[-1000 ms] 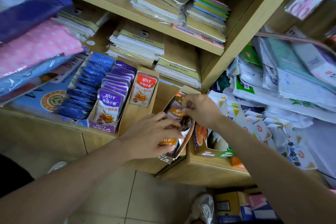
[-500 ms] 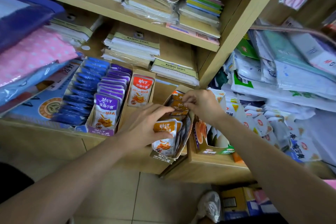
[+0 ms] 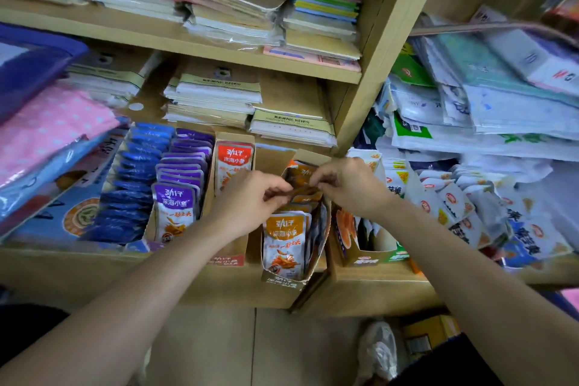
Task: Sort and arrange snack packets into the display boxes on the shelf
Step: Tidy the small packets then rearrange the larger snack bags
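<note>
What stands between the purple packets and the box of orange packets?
In the head view, a box holding a red packet, partly behind the left hand.

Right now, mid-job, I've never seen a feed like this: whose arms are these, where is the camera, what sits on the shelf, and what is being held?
There is no machine here. These are a person's two bare arms, seen from one wide camera worn on the head, looking forward and down. The left hand and right hand meet over a cardboard box on a wooden shelf. Each has a pinch grip on the top of an orange packet in the box's row. To the left, a red packet, purple packets and blue packets stand in boxes. White packets pile up on the right, and notebooks are stacked behind.
</note>
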{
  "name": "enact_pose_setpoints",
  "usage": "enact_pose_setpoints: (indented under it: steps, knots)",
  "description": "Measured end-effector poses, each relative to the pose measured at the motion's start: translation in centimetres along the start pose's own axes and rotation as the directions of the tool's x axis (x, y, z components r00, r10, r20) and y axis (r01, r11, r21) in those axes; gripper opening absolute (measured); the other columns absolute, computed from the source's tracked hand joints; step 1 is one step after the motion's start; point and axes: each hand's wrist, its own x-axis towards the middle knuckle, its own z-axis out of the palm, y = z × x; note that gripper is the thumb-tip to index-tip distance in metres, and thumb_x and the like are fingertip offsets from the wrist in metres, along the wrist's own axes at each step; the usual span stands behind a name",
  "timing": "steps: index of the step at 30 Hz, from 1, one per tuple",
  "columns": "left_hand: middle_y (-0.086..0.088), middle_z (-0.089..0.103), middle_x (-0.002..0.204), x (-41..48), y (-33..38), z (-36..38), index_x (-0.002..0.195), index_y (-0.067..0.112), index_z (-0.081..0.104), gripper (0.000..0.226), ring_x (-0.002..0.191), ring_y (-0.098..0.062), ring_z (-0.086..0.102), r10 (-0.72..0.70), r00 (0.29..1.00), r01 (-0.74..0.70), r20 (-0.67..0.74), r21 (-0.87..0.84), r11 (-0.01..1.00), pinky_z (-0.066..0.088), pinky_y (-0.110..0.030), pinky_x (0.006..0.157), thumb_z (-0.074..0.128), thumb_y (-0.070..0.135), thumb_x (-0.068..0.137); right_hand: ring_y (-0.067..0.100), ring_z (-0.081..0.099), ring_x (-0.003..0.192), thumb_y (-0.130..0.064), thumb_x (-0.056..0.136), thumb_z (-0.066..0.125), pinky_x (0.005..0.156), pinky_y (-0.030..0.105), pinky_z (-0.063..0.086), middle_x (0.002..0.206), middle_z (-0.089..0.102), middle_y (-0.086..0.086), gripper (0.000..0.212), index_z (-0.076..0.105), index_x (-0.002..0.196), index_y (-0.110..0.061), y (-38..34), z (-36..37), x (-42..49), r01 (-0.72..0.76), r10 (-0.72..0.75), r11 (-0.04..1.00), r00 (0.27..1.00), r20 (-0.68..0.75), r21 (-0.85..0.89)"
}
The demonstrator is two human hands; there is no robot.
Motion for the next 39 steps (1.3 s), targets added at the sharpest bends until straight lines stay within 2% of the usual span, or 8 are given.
enact_pose_setpoints:
  steps: [6,11,16,23,28,33,36,39]
  knots:
    - [0.009,0.076,0.103,3.2,0.4,-0.9,0.109,0.023,0.077,0.020,0.091,0.006,0.063,0.160,0.987,-0.159,-0.016,0.042,0.986,0.054,-0.022,0.087,0.071,0.015,0.092,0.013,0.063,0.083,-0.015,0.080,0.081,0.080,0.034,0.056,0.098,0.069,-0.001,0.022,0.076,0.101,-0.018,0.5,0.6,-0.6,0.013,-0.013,0.998,1.000,0.001,-0.066]
    - [0.006,0.071,0.104,4.1,-0.3,0.8,0.107,0.020,0.078,0.023,0.099,-0.003,0.064,0.294,0.954,-0.295,0.056,0.020,0.955,0.056,-0.034,0.091,0.074,0.008,0.088,0.016,0.057,0.078,-0.024,0.081,0.080,0.070,0.026,0.037,0.088,0.069,-0.001,0.013,0.076,0.092,-0.019,0.8,1.9,-0.5,0.005,-0.020,0.990,0.994,-0.110,-0.138]
    - [0.012,0.062,0.102,3.5,-0.8,-0.6,0.110,0.021,0.076,0.022,0.092,-0.003,0.062,0.247,0.969,-0.247,-0.003,-0.026,0.969,0.055,-0.020,0.073,0.076,0.018,0.088,0.022,0.058,0.078,-0.022,0.086,0.075,0.071,0.029,0.034,0.080,0.071,0.003,0.006,0.077,0.090,-0.017,1.0,2.1,-0.1,-0.057,0.040,0.994,0.984,-0.176,-0.089]
    - [0.019,0.056,0.105,1.7,-0.5,-1.3,0.133,0.031,0.064,0.060,0.086,-0.001,0.057,0.047,0.938,-0.097,0.343,0.130,0.987,0.054,-0.029,0.074,0.077,0.053,0.078,0.026,0.061,0.082,-0.019,0.089,0.071,0.073,0.034,0.043,0.082,0.070,0.004,0.007,0.075,0.086,-0.014,1.1,2.5,0.2,-0.049,0.032,0.995,0.983,-0.183,-0.091]
    - [0.018,0.067,0.106,1.8,0.5,-1.0,0.118,0.032,0.072,0.040,0.083,0.003,0.059,0.035,0.917,-0.129,0.397,0.212,0.969,0.053,-0.026,0.075,0.080,0.044,0.080,0.019,0.062,0.086,-0.016,0.086,0.074,0.081,0.035,0.051,0.093,0.073,0.001,0.013,0.077,0.099,-0.019,1.2,1.9,-0.3,-0.034,0.022,0.996,0.990,-0.137,-0.083]
    - [0.016,0.074,0.082,1.7,0.6,-0.4,0.090,0.026,0.080,0.008,0.073,0.005,0.066,0.025,0.961,-0.058,0.274,0.113,0.992,0.060,-0.025,0.070,0.082,0.028,0.082,0.016,0.067,0.086,-0.011,0.083,0.078,0.084,0.037,0.056,0.095,0.075,0.001,0.019,0.078,0.101,-0.017,1.4,1.5,-1.0,-0.011,0.008,1.000,0.991,-0.135,-0.019]
    - [0.012,0.075,0.088,1.7,0.8,-0.5,0.092,0.023,0.081,0.007,0.073,0.009,0.062,0.144,0.974,-0.172,0.175,0.159,0.972,0.055,-0.019,0.069,0.079,0.025,0.086,0.007,0.068,0.087,-0.007,0.084,0.077,0.084,0.027,0.058,0.099,0.076,-0.001,0.029,0.076,0.109,-0.019,1.5,1.3,-1.4,-0.008,0.014,0.999,0.994,-0.109,0.053]
    - [0.008,0.076,0.085,2.2,0.4,-0.9,0.089,0.019,0.081,0.004,0.077,-0.003,0.065,0.350,0.932,-0.362,0.095,0.201,0.910,0.055,-0.026,0.070,0.079,0.020,0.085,0.008,0.068,0.098,-0.007,0.087,0.073,0.089,0.025,0.057,0.112,0.074,-0.001,0.038,0.070,0.123,-0.021,1.6,1.0,-2.1,-0.007,0.014,0.997,0.996,-0.090,0.074]
